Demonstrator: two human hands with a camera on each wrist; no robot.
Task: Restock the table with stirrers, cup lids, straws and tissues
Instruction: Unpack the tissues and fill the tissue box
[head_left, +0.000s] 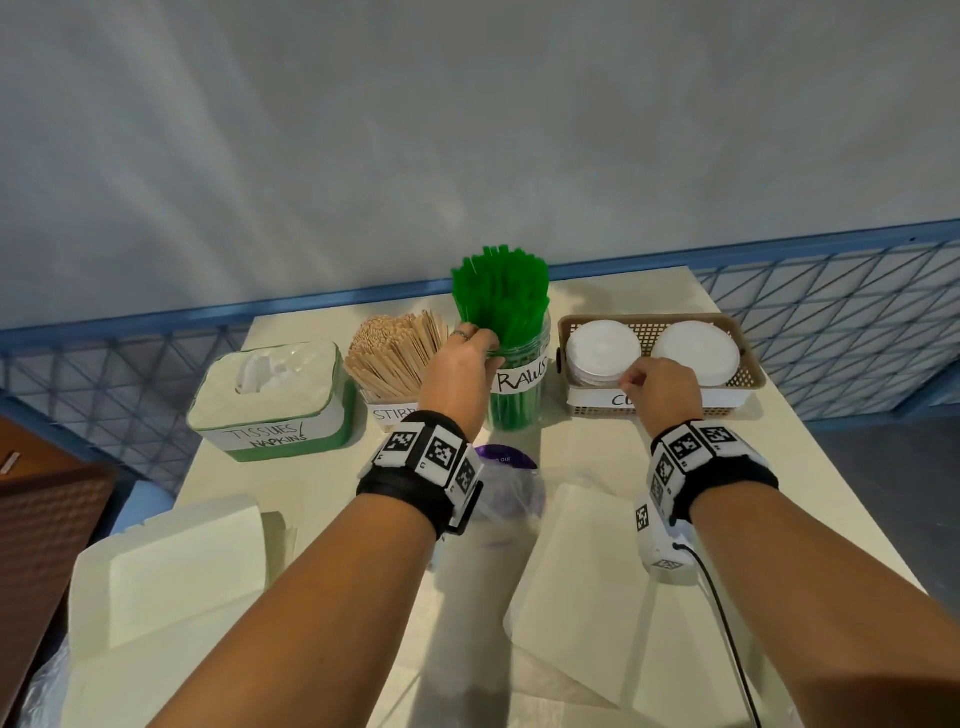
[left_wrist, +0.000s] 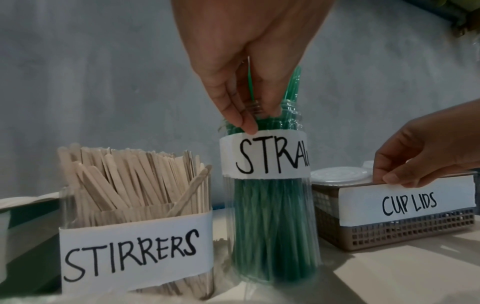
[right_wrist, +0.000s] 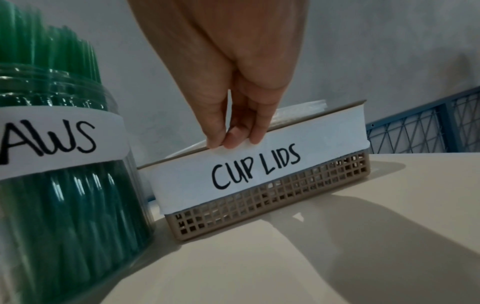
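- Centrally in the head view, the left hand (head_left: 464, 364) reached to the neck of the clear straw jar (head_left: 519, 384), fingers (left_wrist: 244, 121) curled down over its threaded rim among the green straws (head_left: 501, 296); whether they actually pinched a straw could not be told.
- The jar's white band read "STRAW", its last letter cut off by the curve in the left wrist view, where the label (left_wrist: 265, 157) sat at centre frame.
- To the right of centre, the right hand (head_left: 662, 387) pinched the near rim of the tan mesh basket (head_left: 737, 332), fingertips (right_wrist: 233, 142) closed on the top edge of its paper label (right_wrist: 259, 166), which read "CUP LIDS".
- Two stacks of white cup lids (head_left: 602, 351) lay side by side inside the basket.
- Left of the straw jar stood a clear container of wooden stirrers (head_left: 395, 348), labelled "STIRRERS" (left_wrist: 135, 255), just beside the jar.
- Further left in the head view sat the green tissue box (head_left: 270, 400), marked "TISSUES/ NAPKINS", with white tissue poking from its top slot.
- All four containers stood in a row along the far part of the cream bench (head_left: 810, 467).
- In the lower half of the head view, white paper packs (head_left: 171, 561) and clear plastic wrapping (head_left: 511, 493) with a purple printed patch lay on the bench; that print was too small to read.
- Both wrists wore black bands carrying black-and-white square markers.
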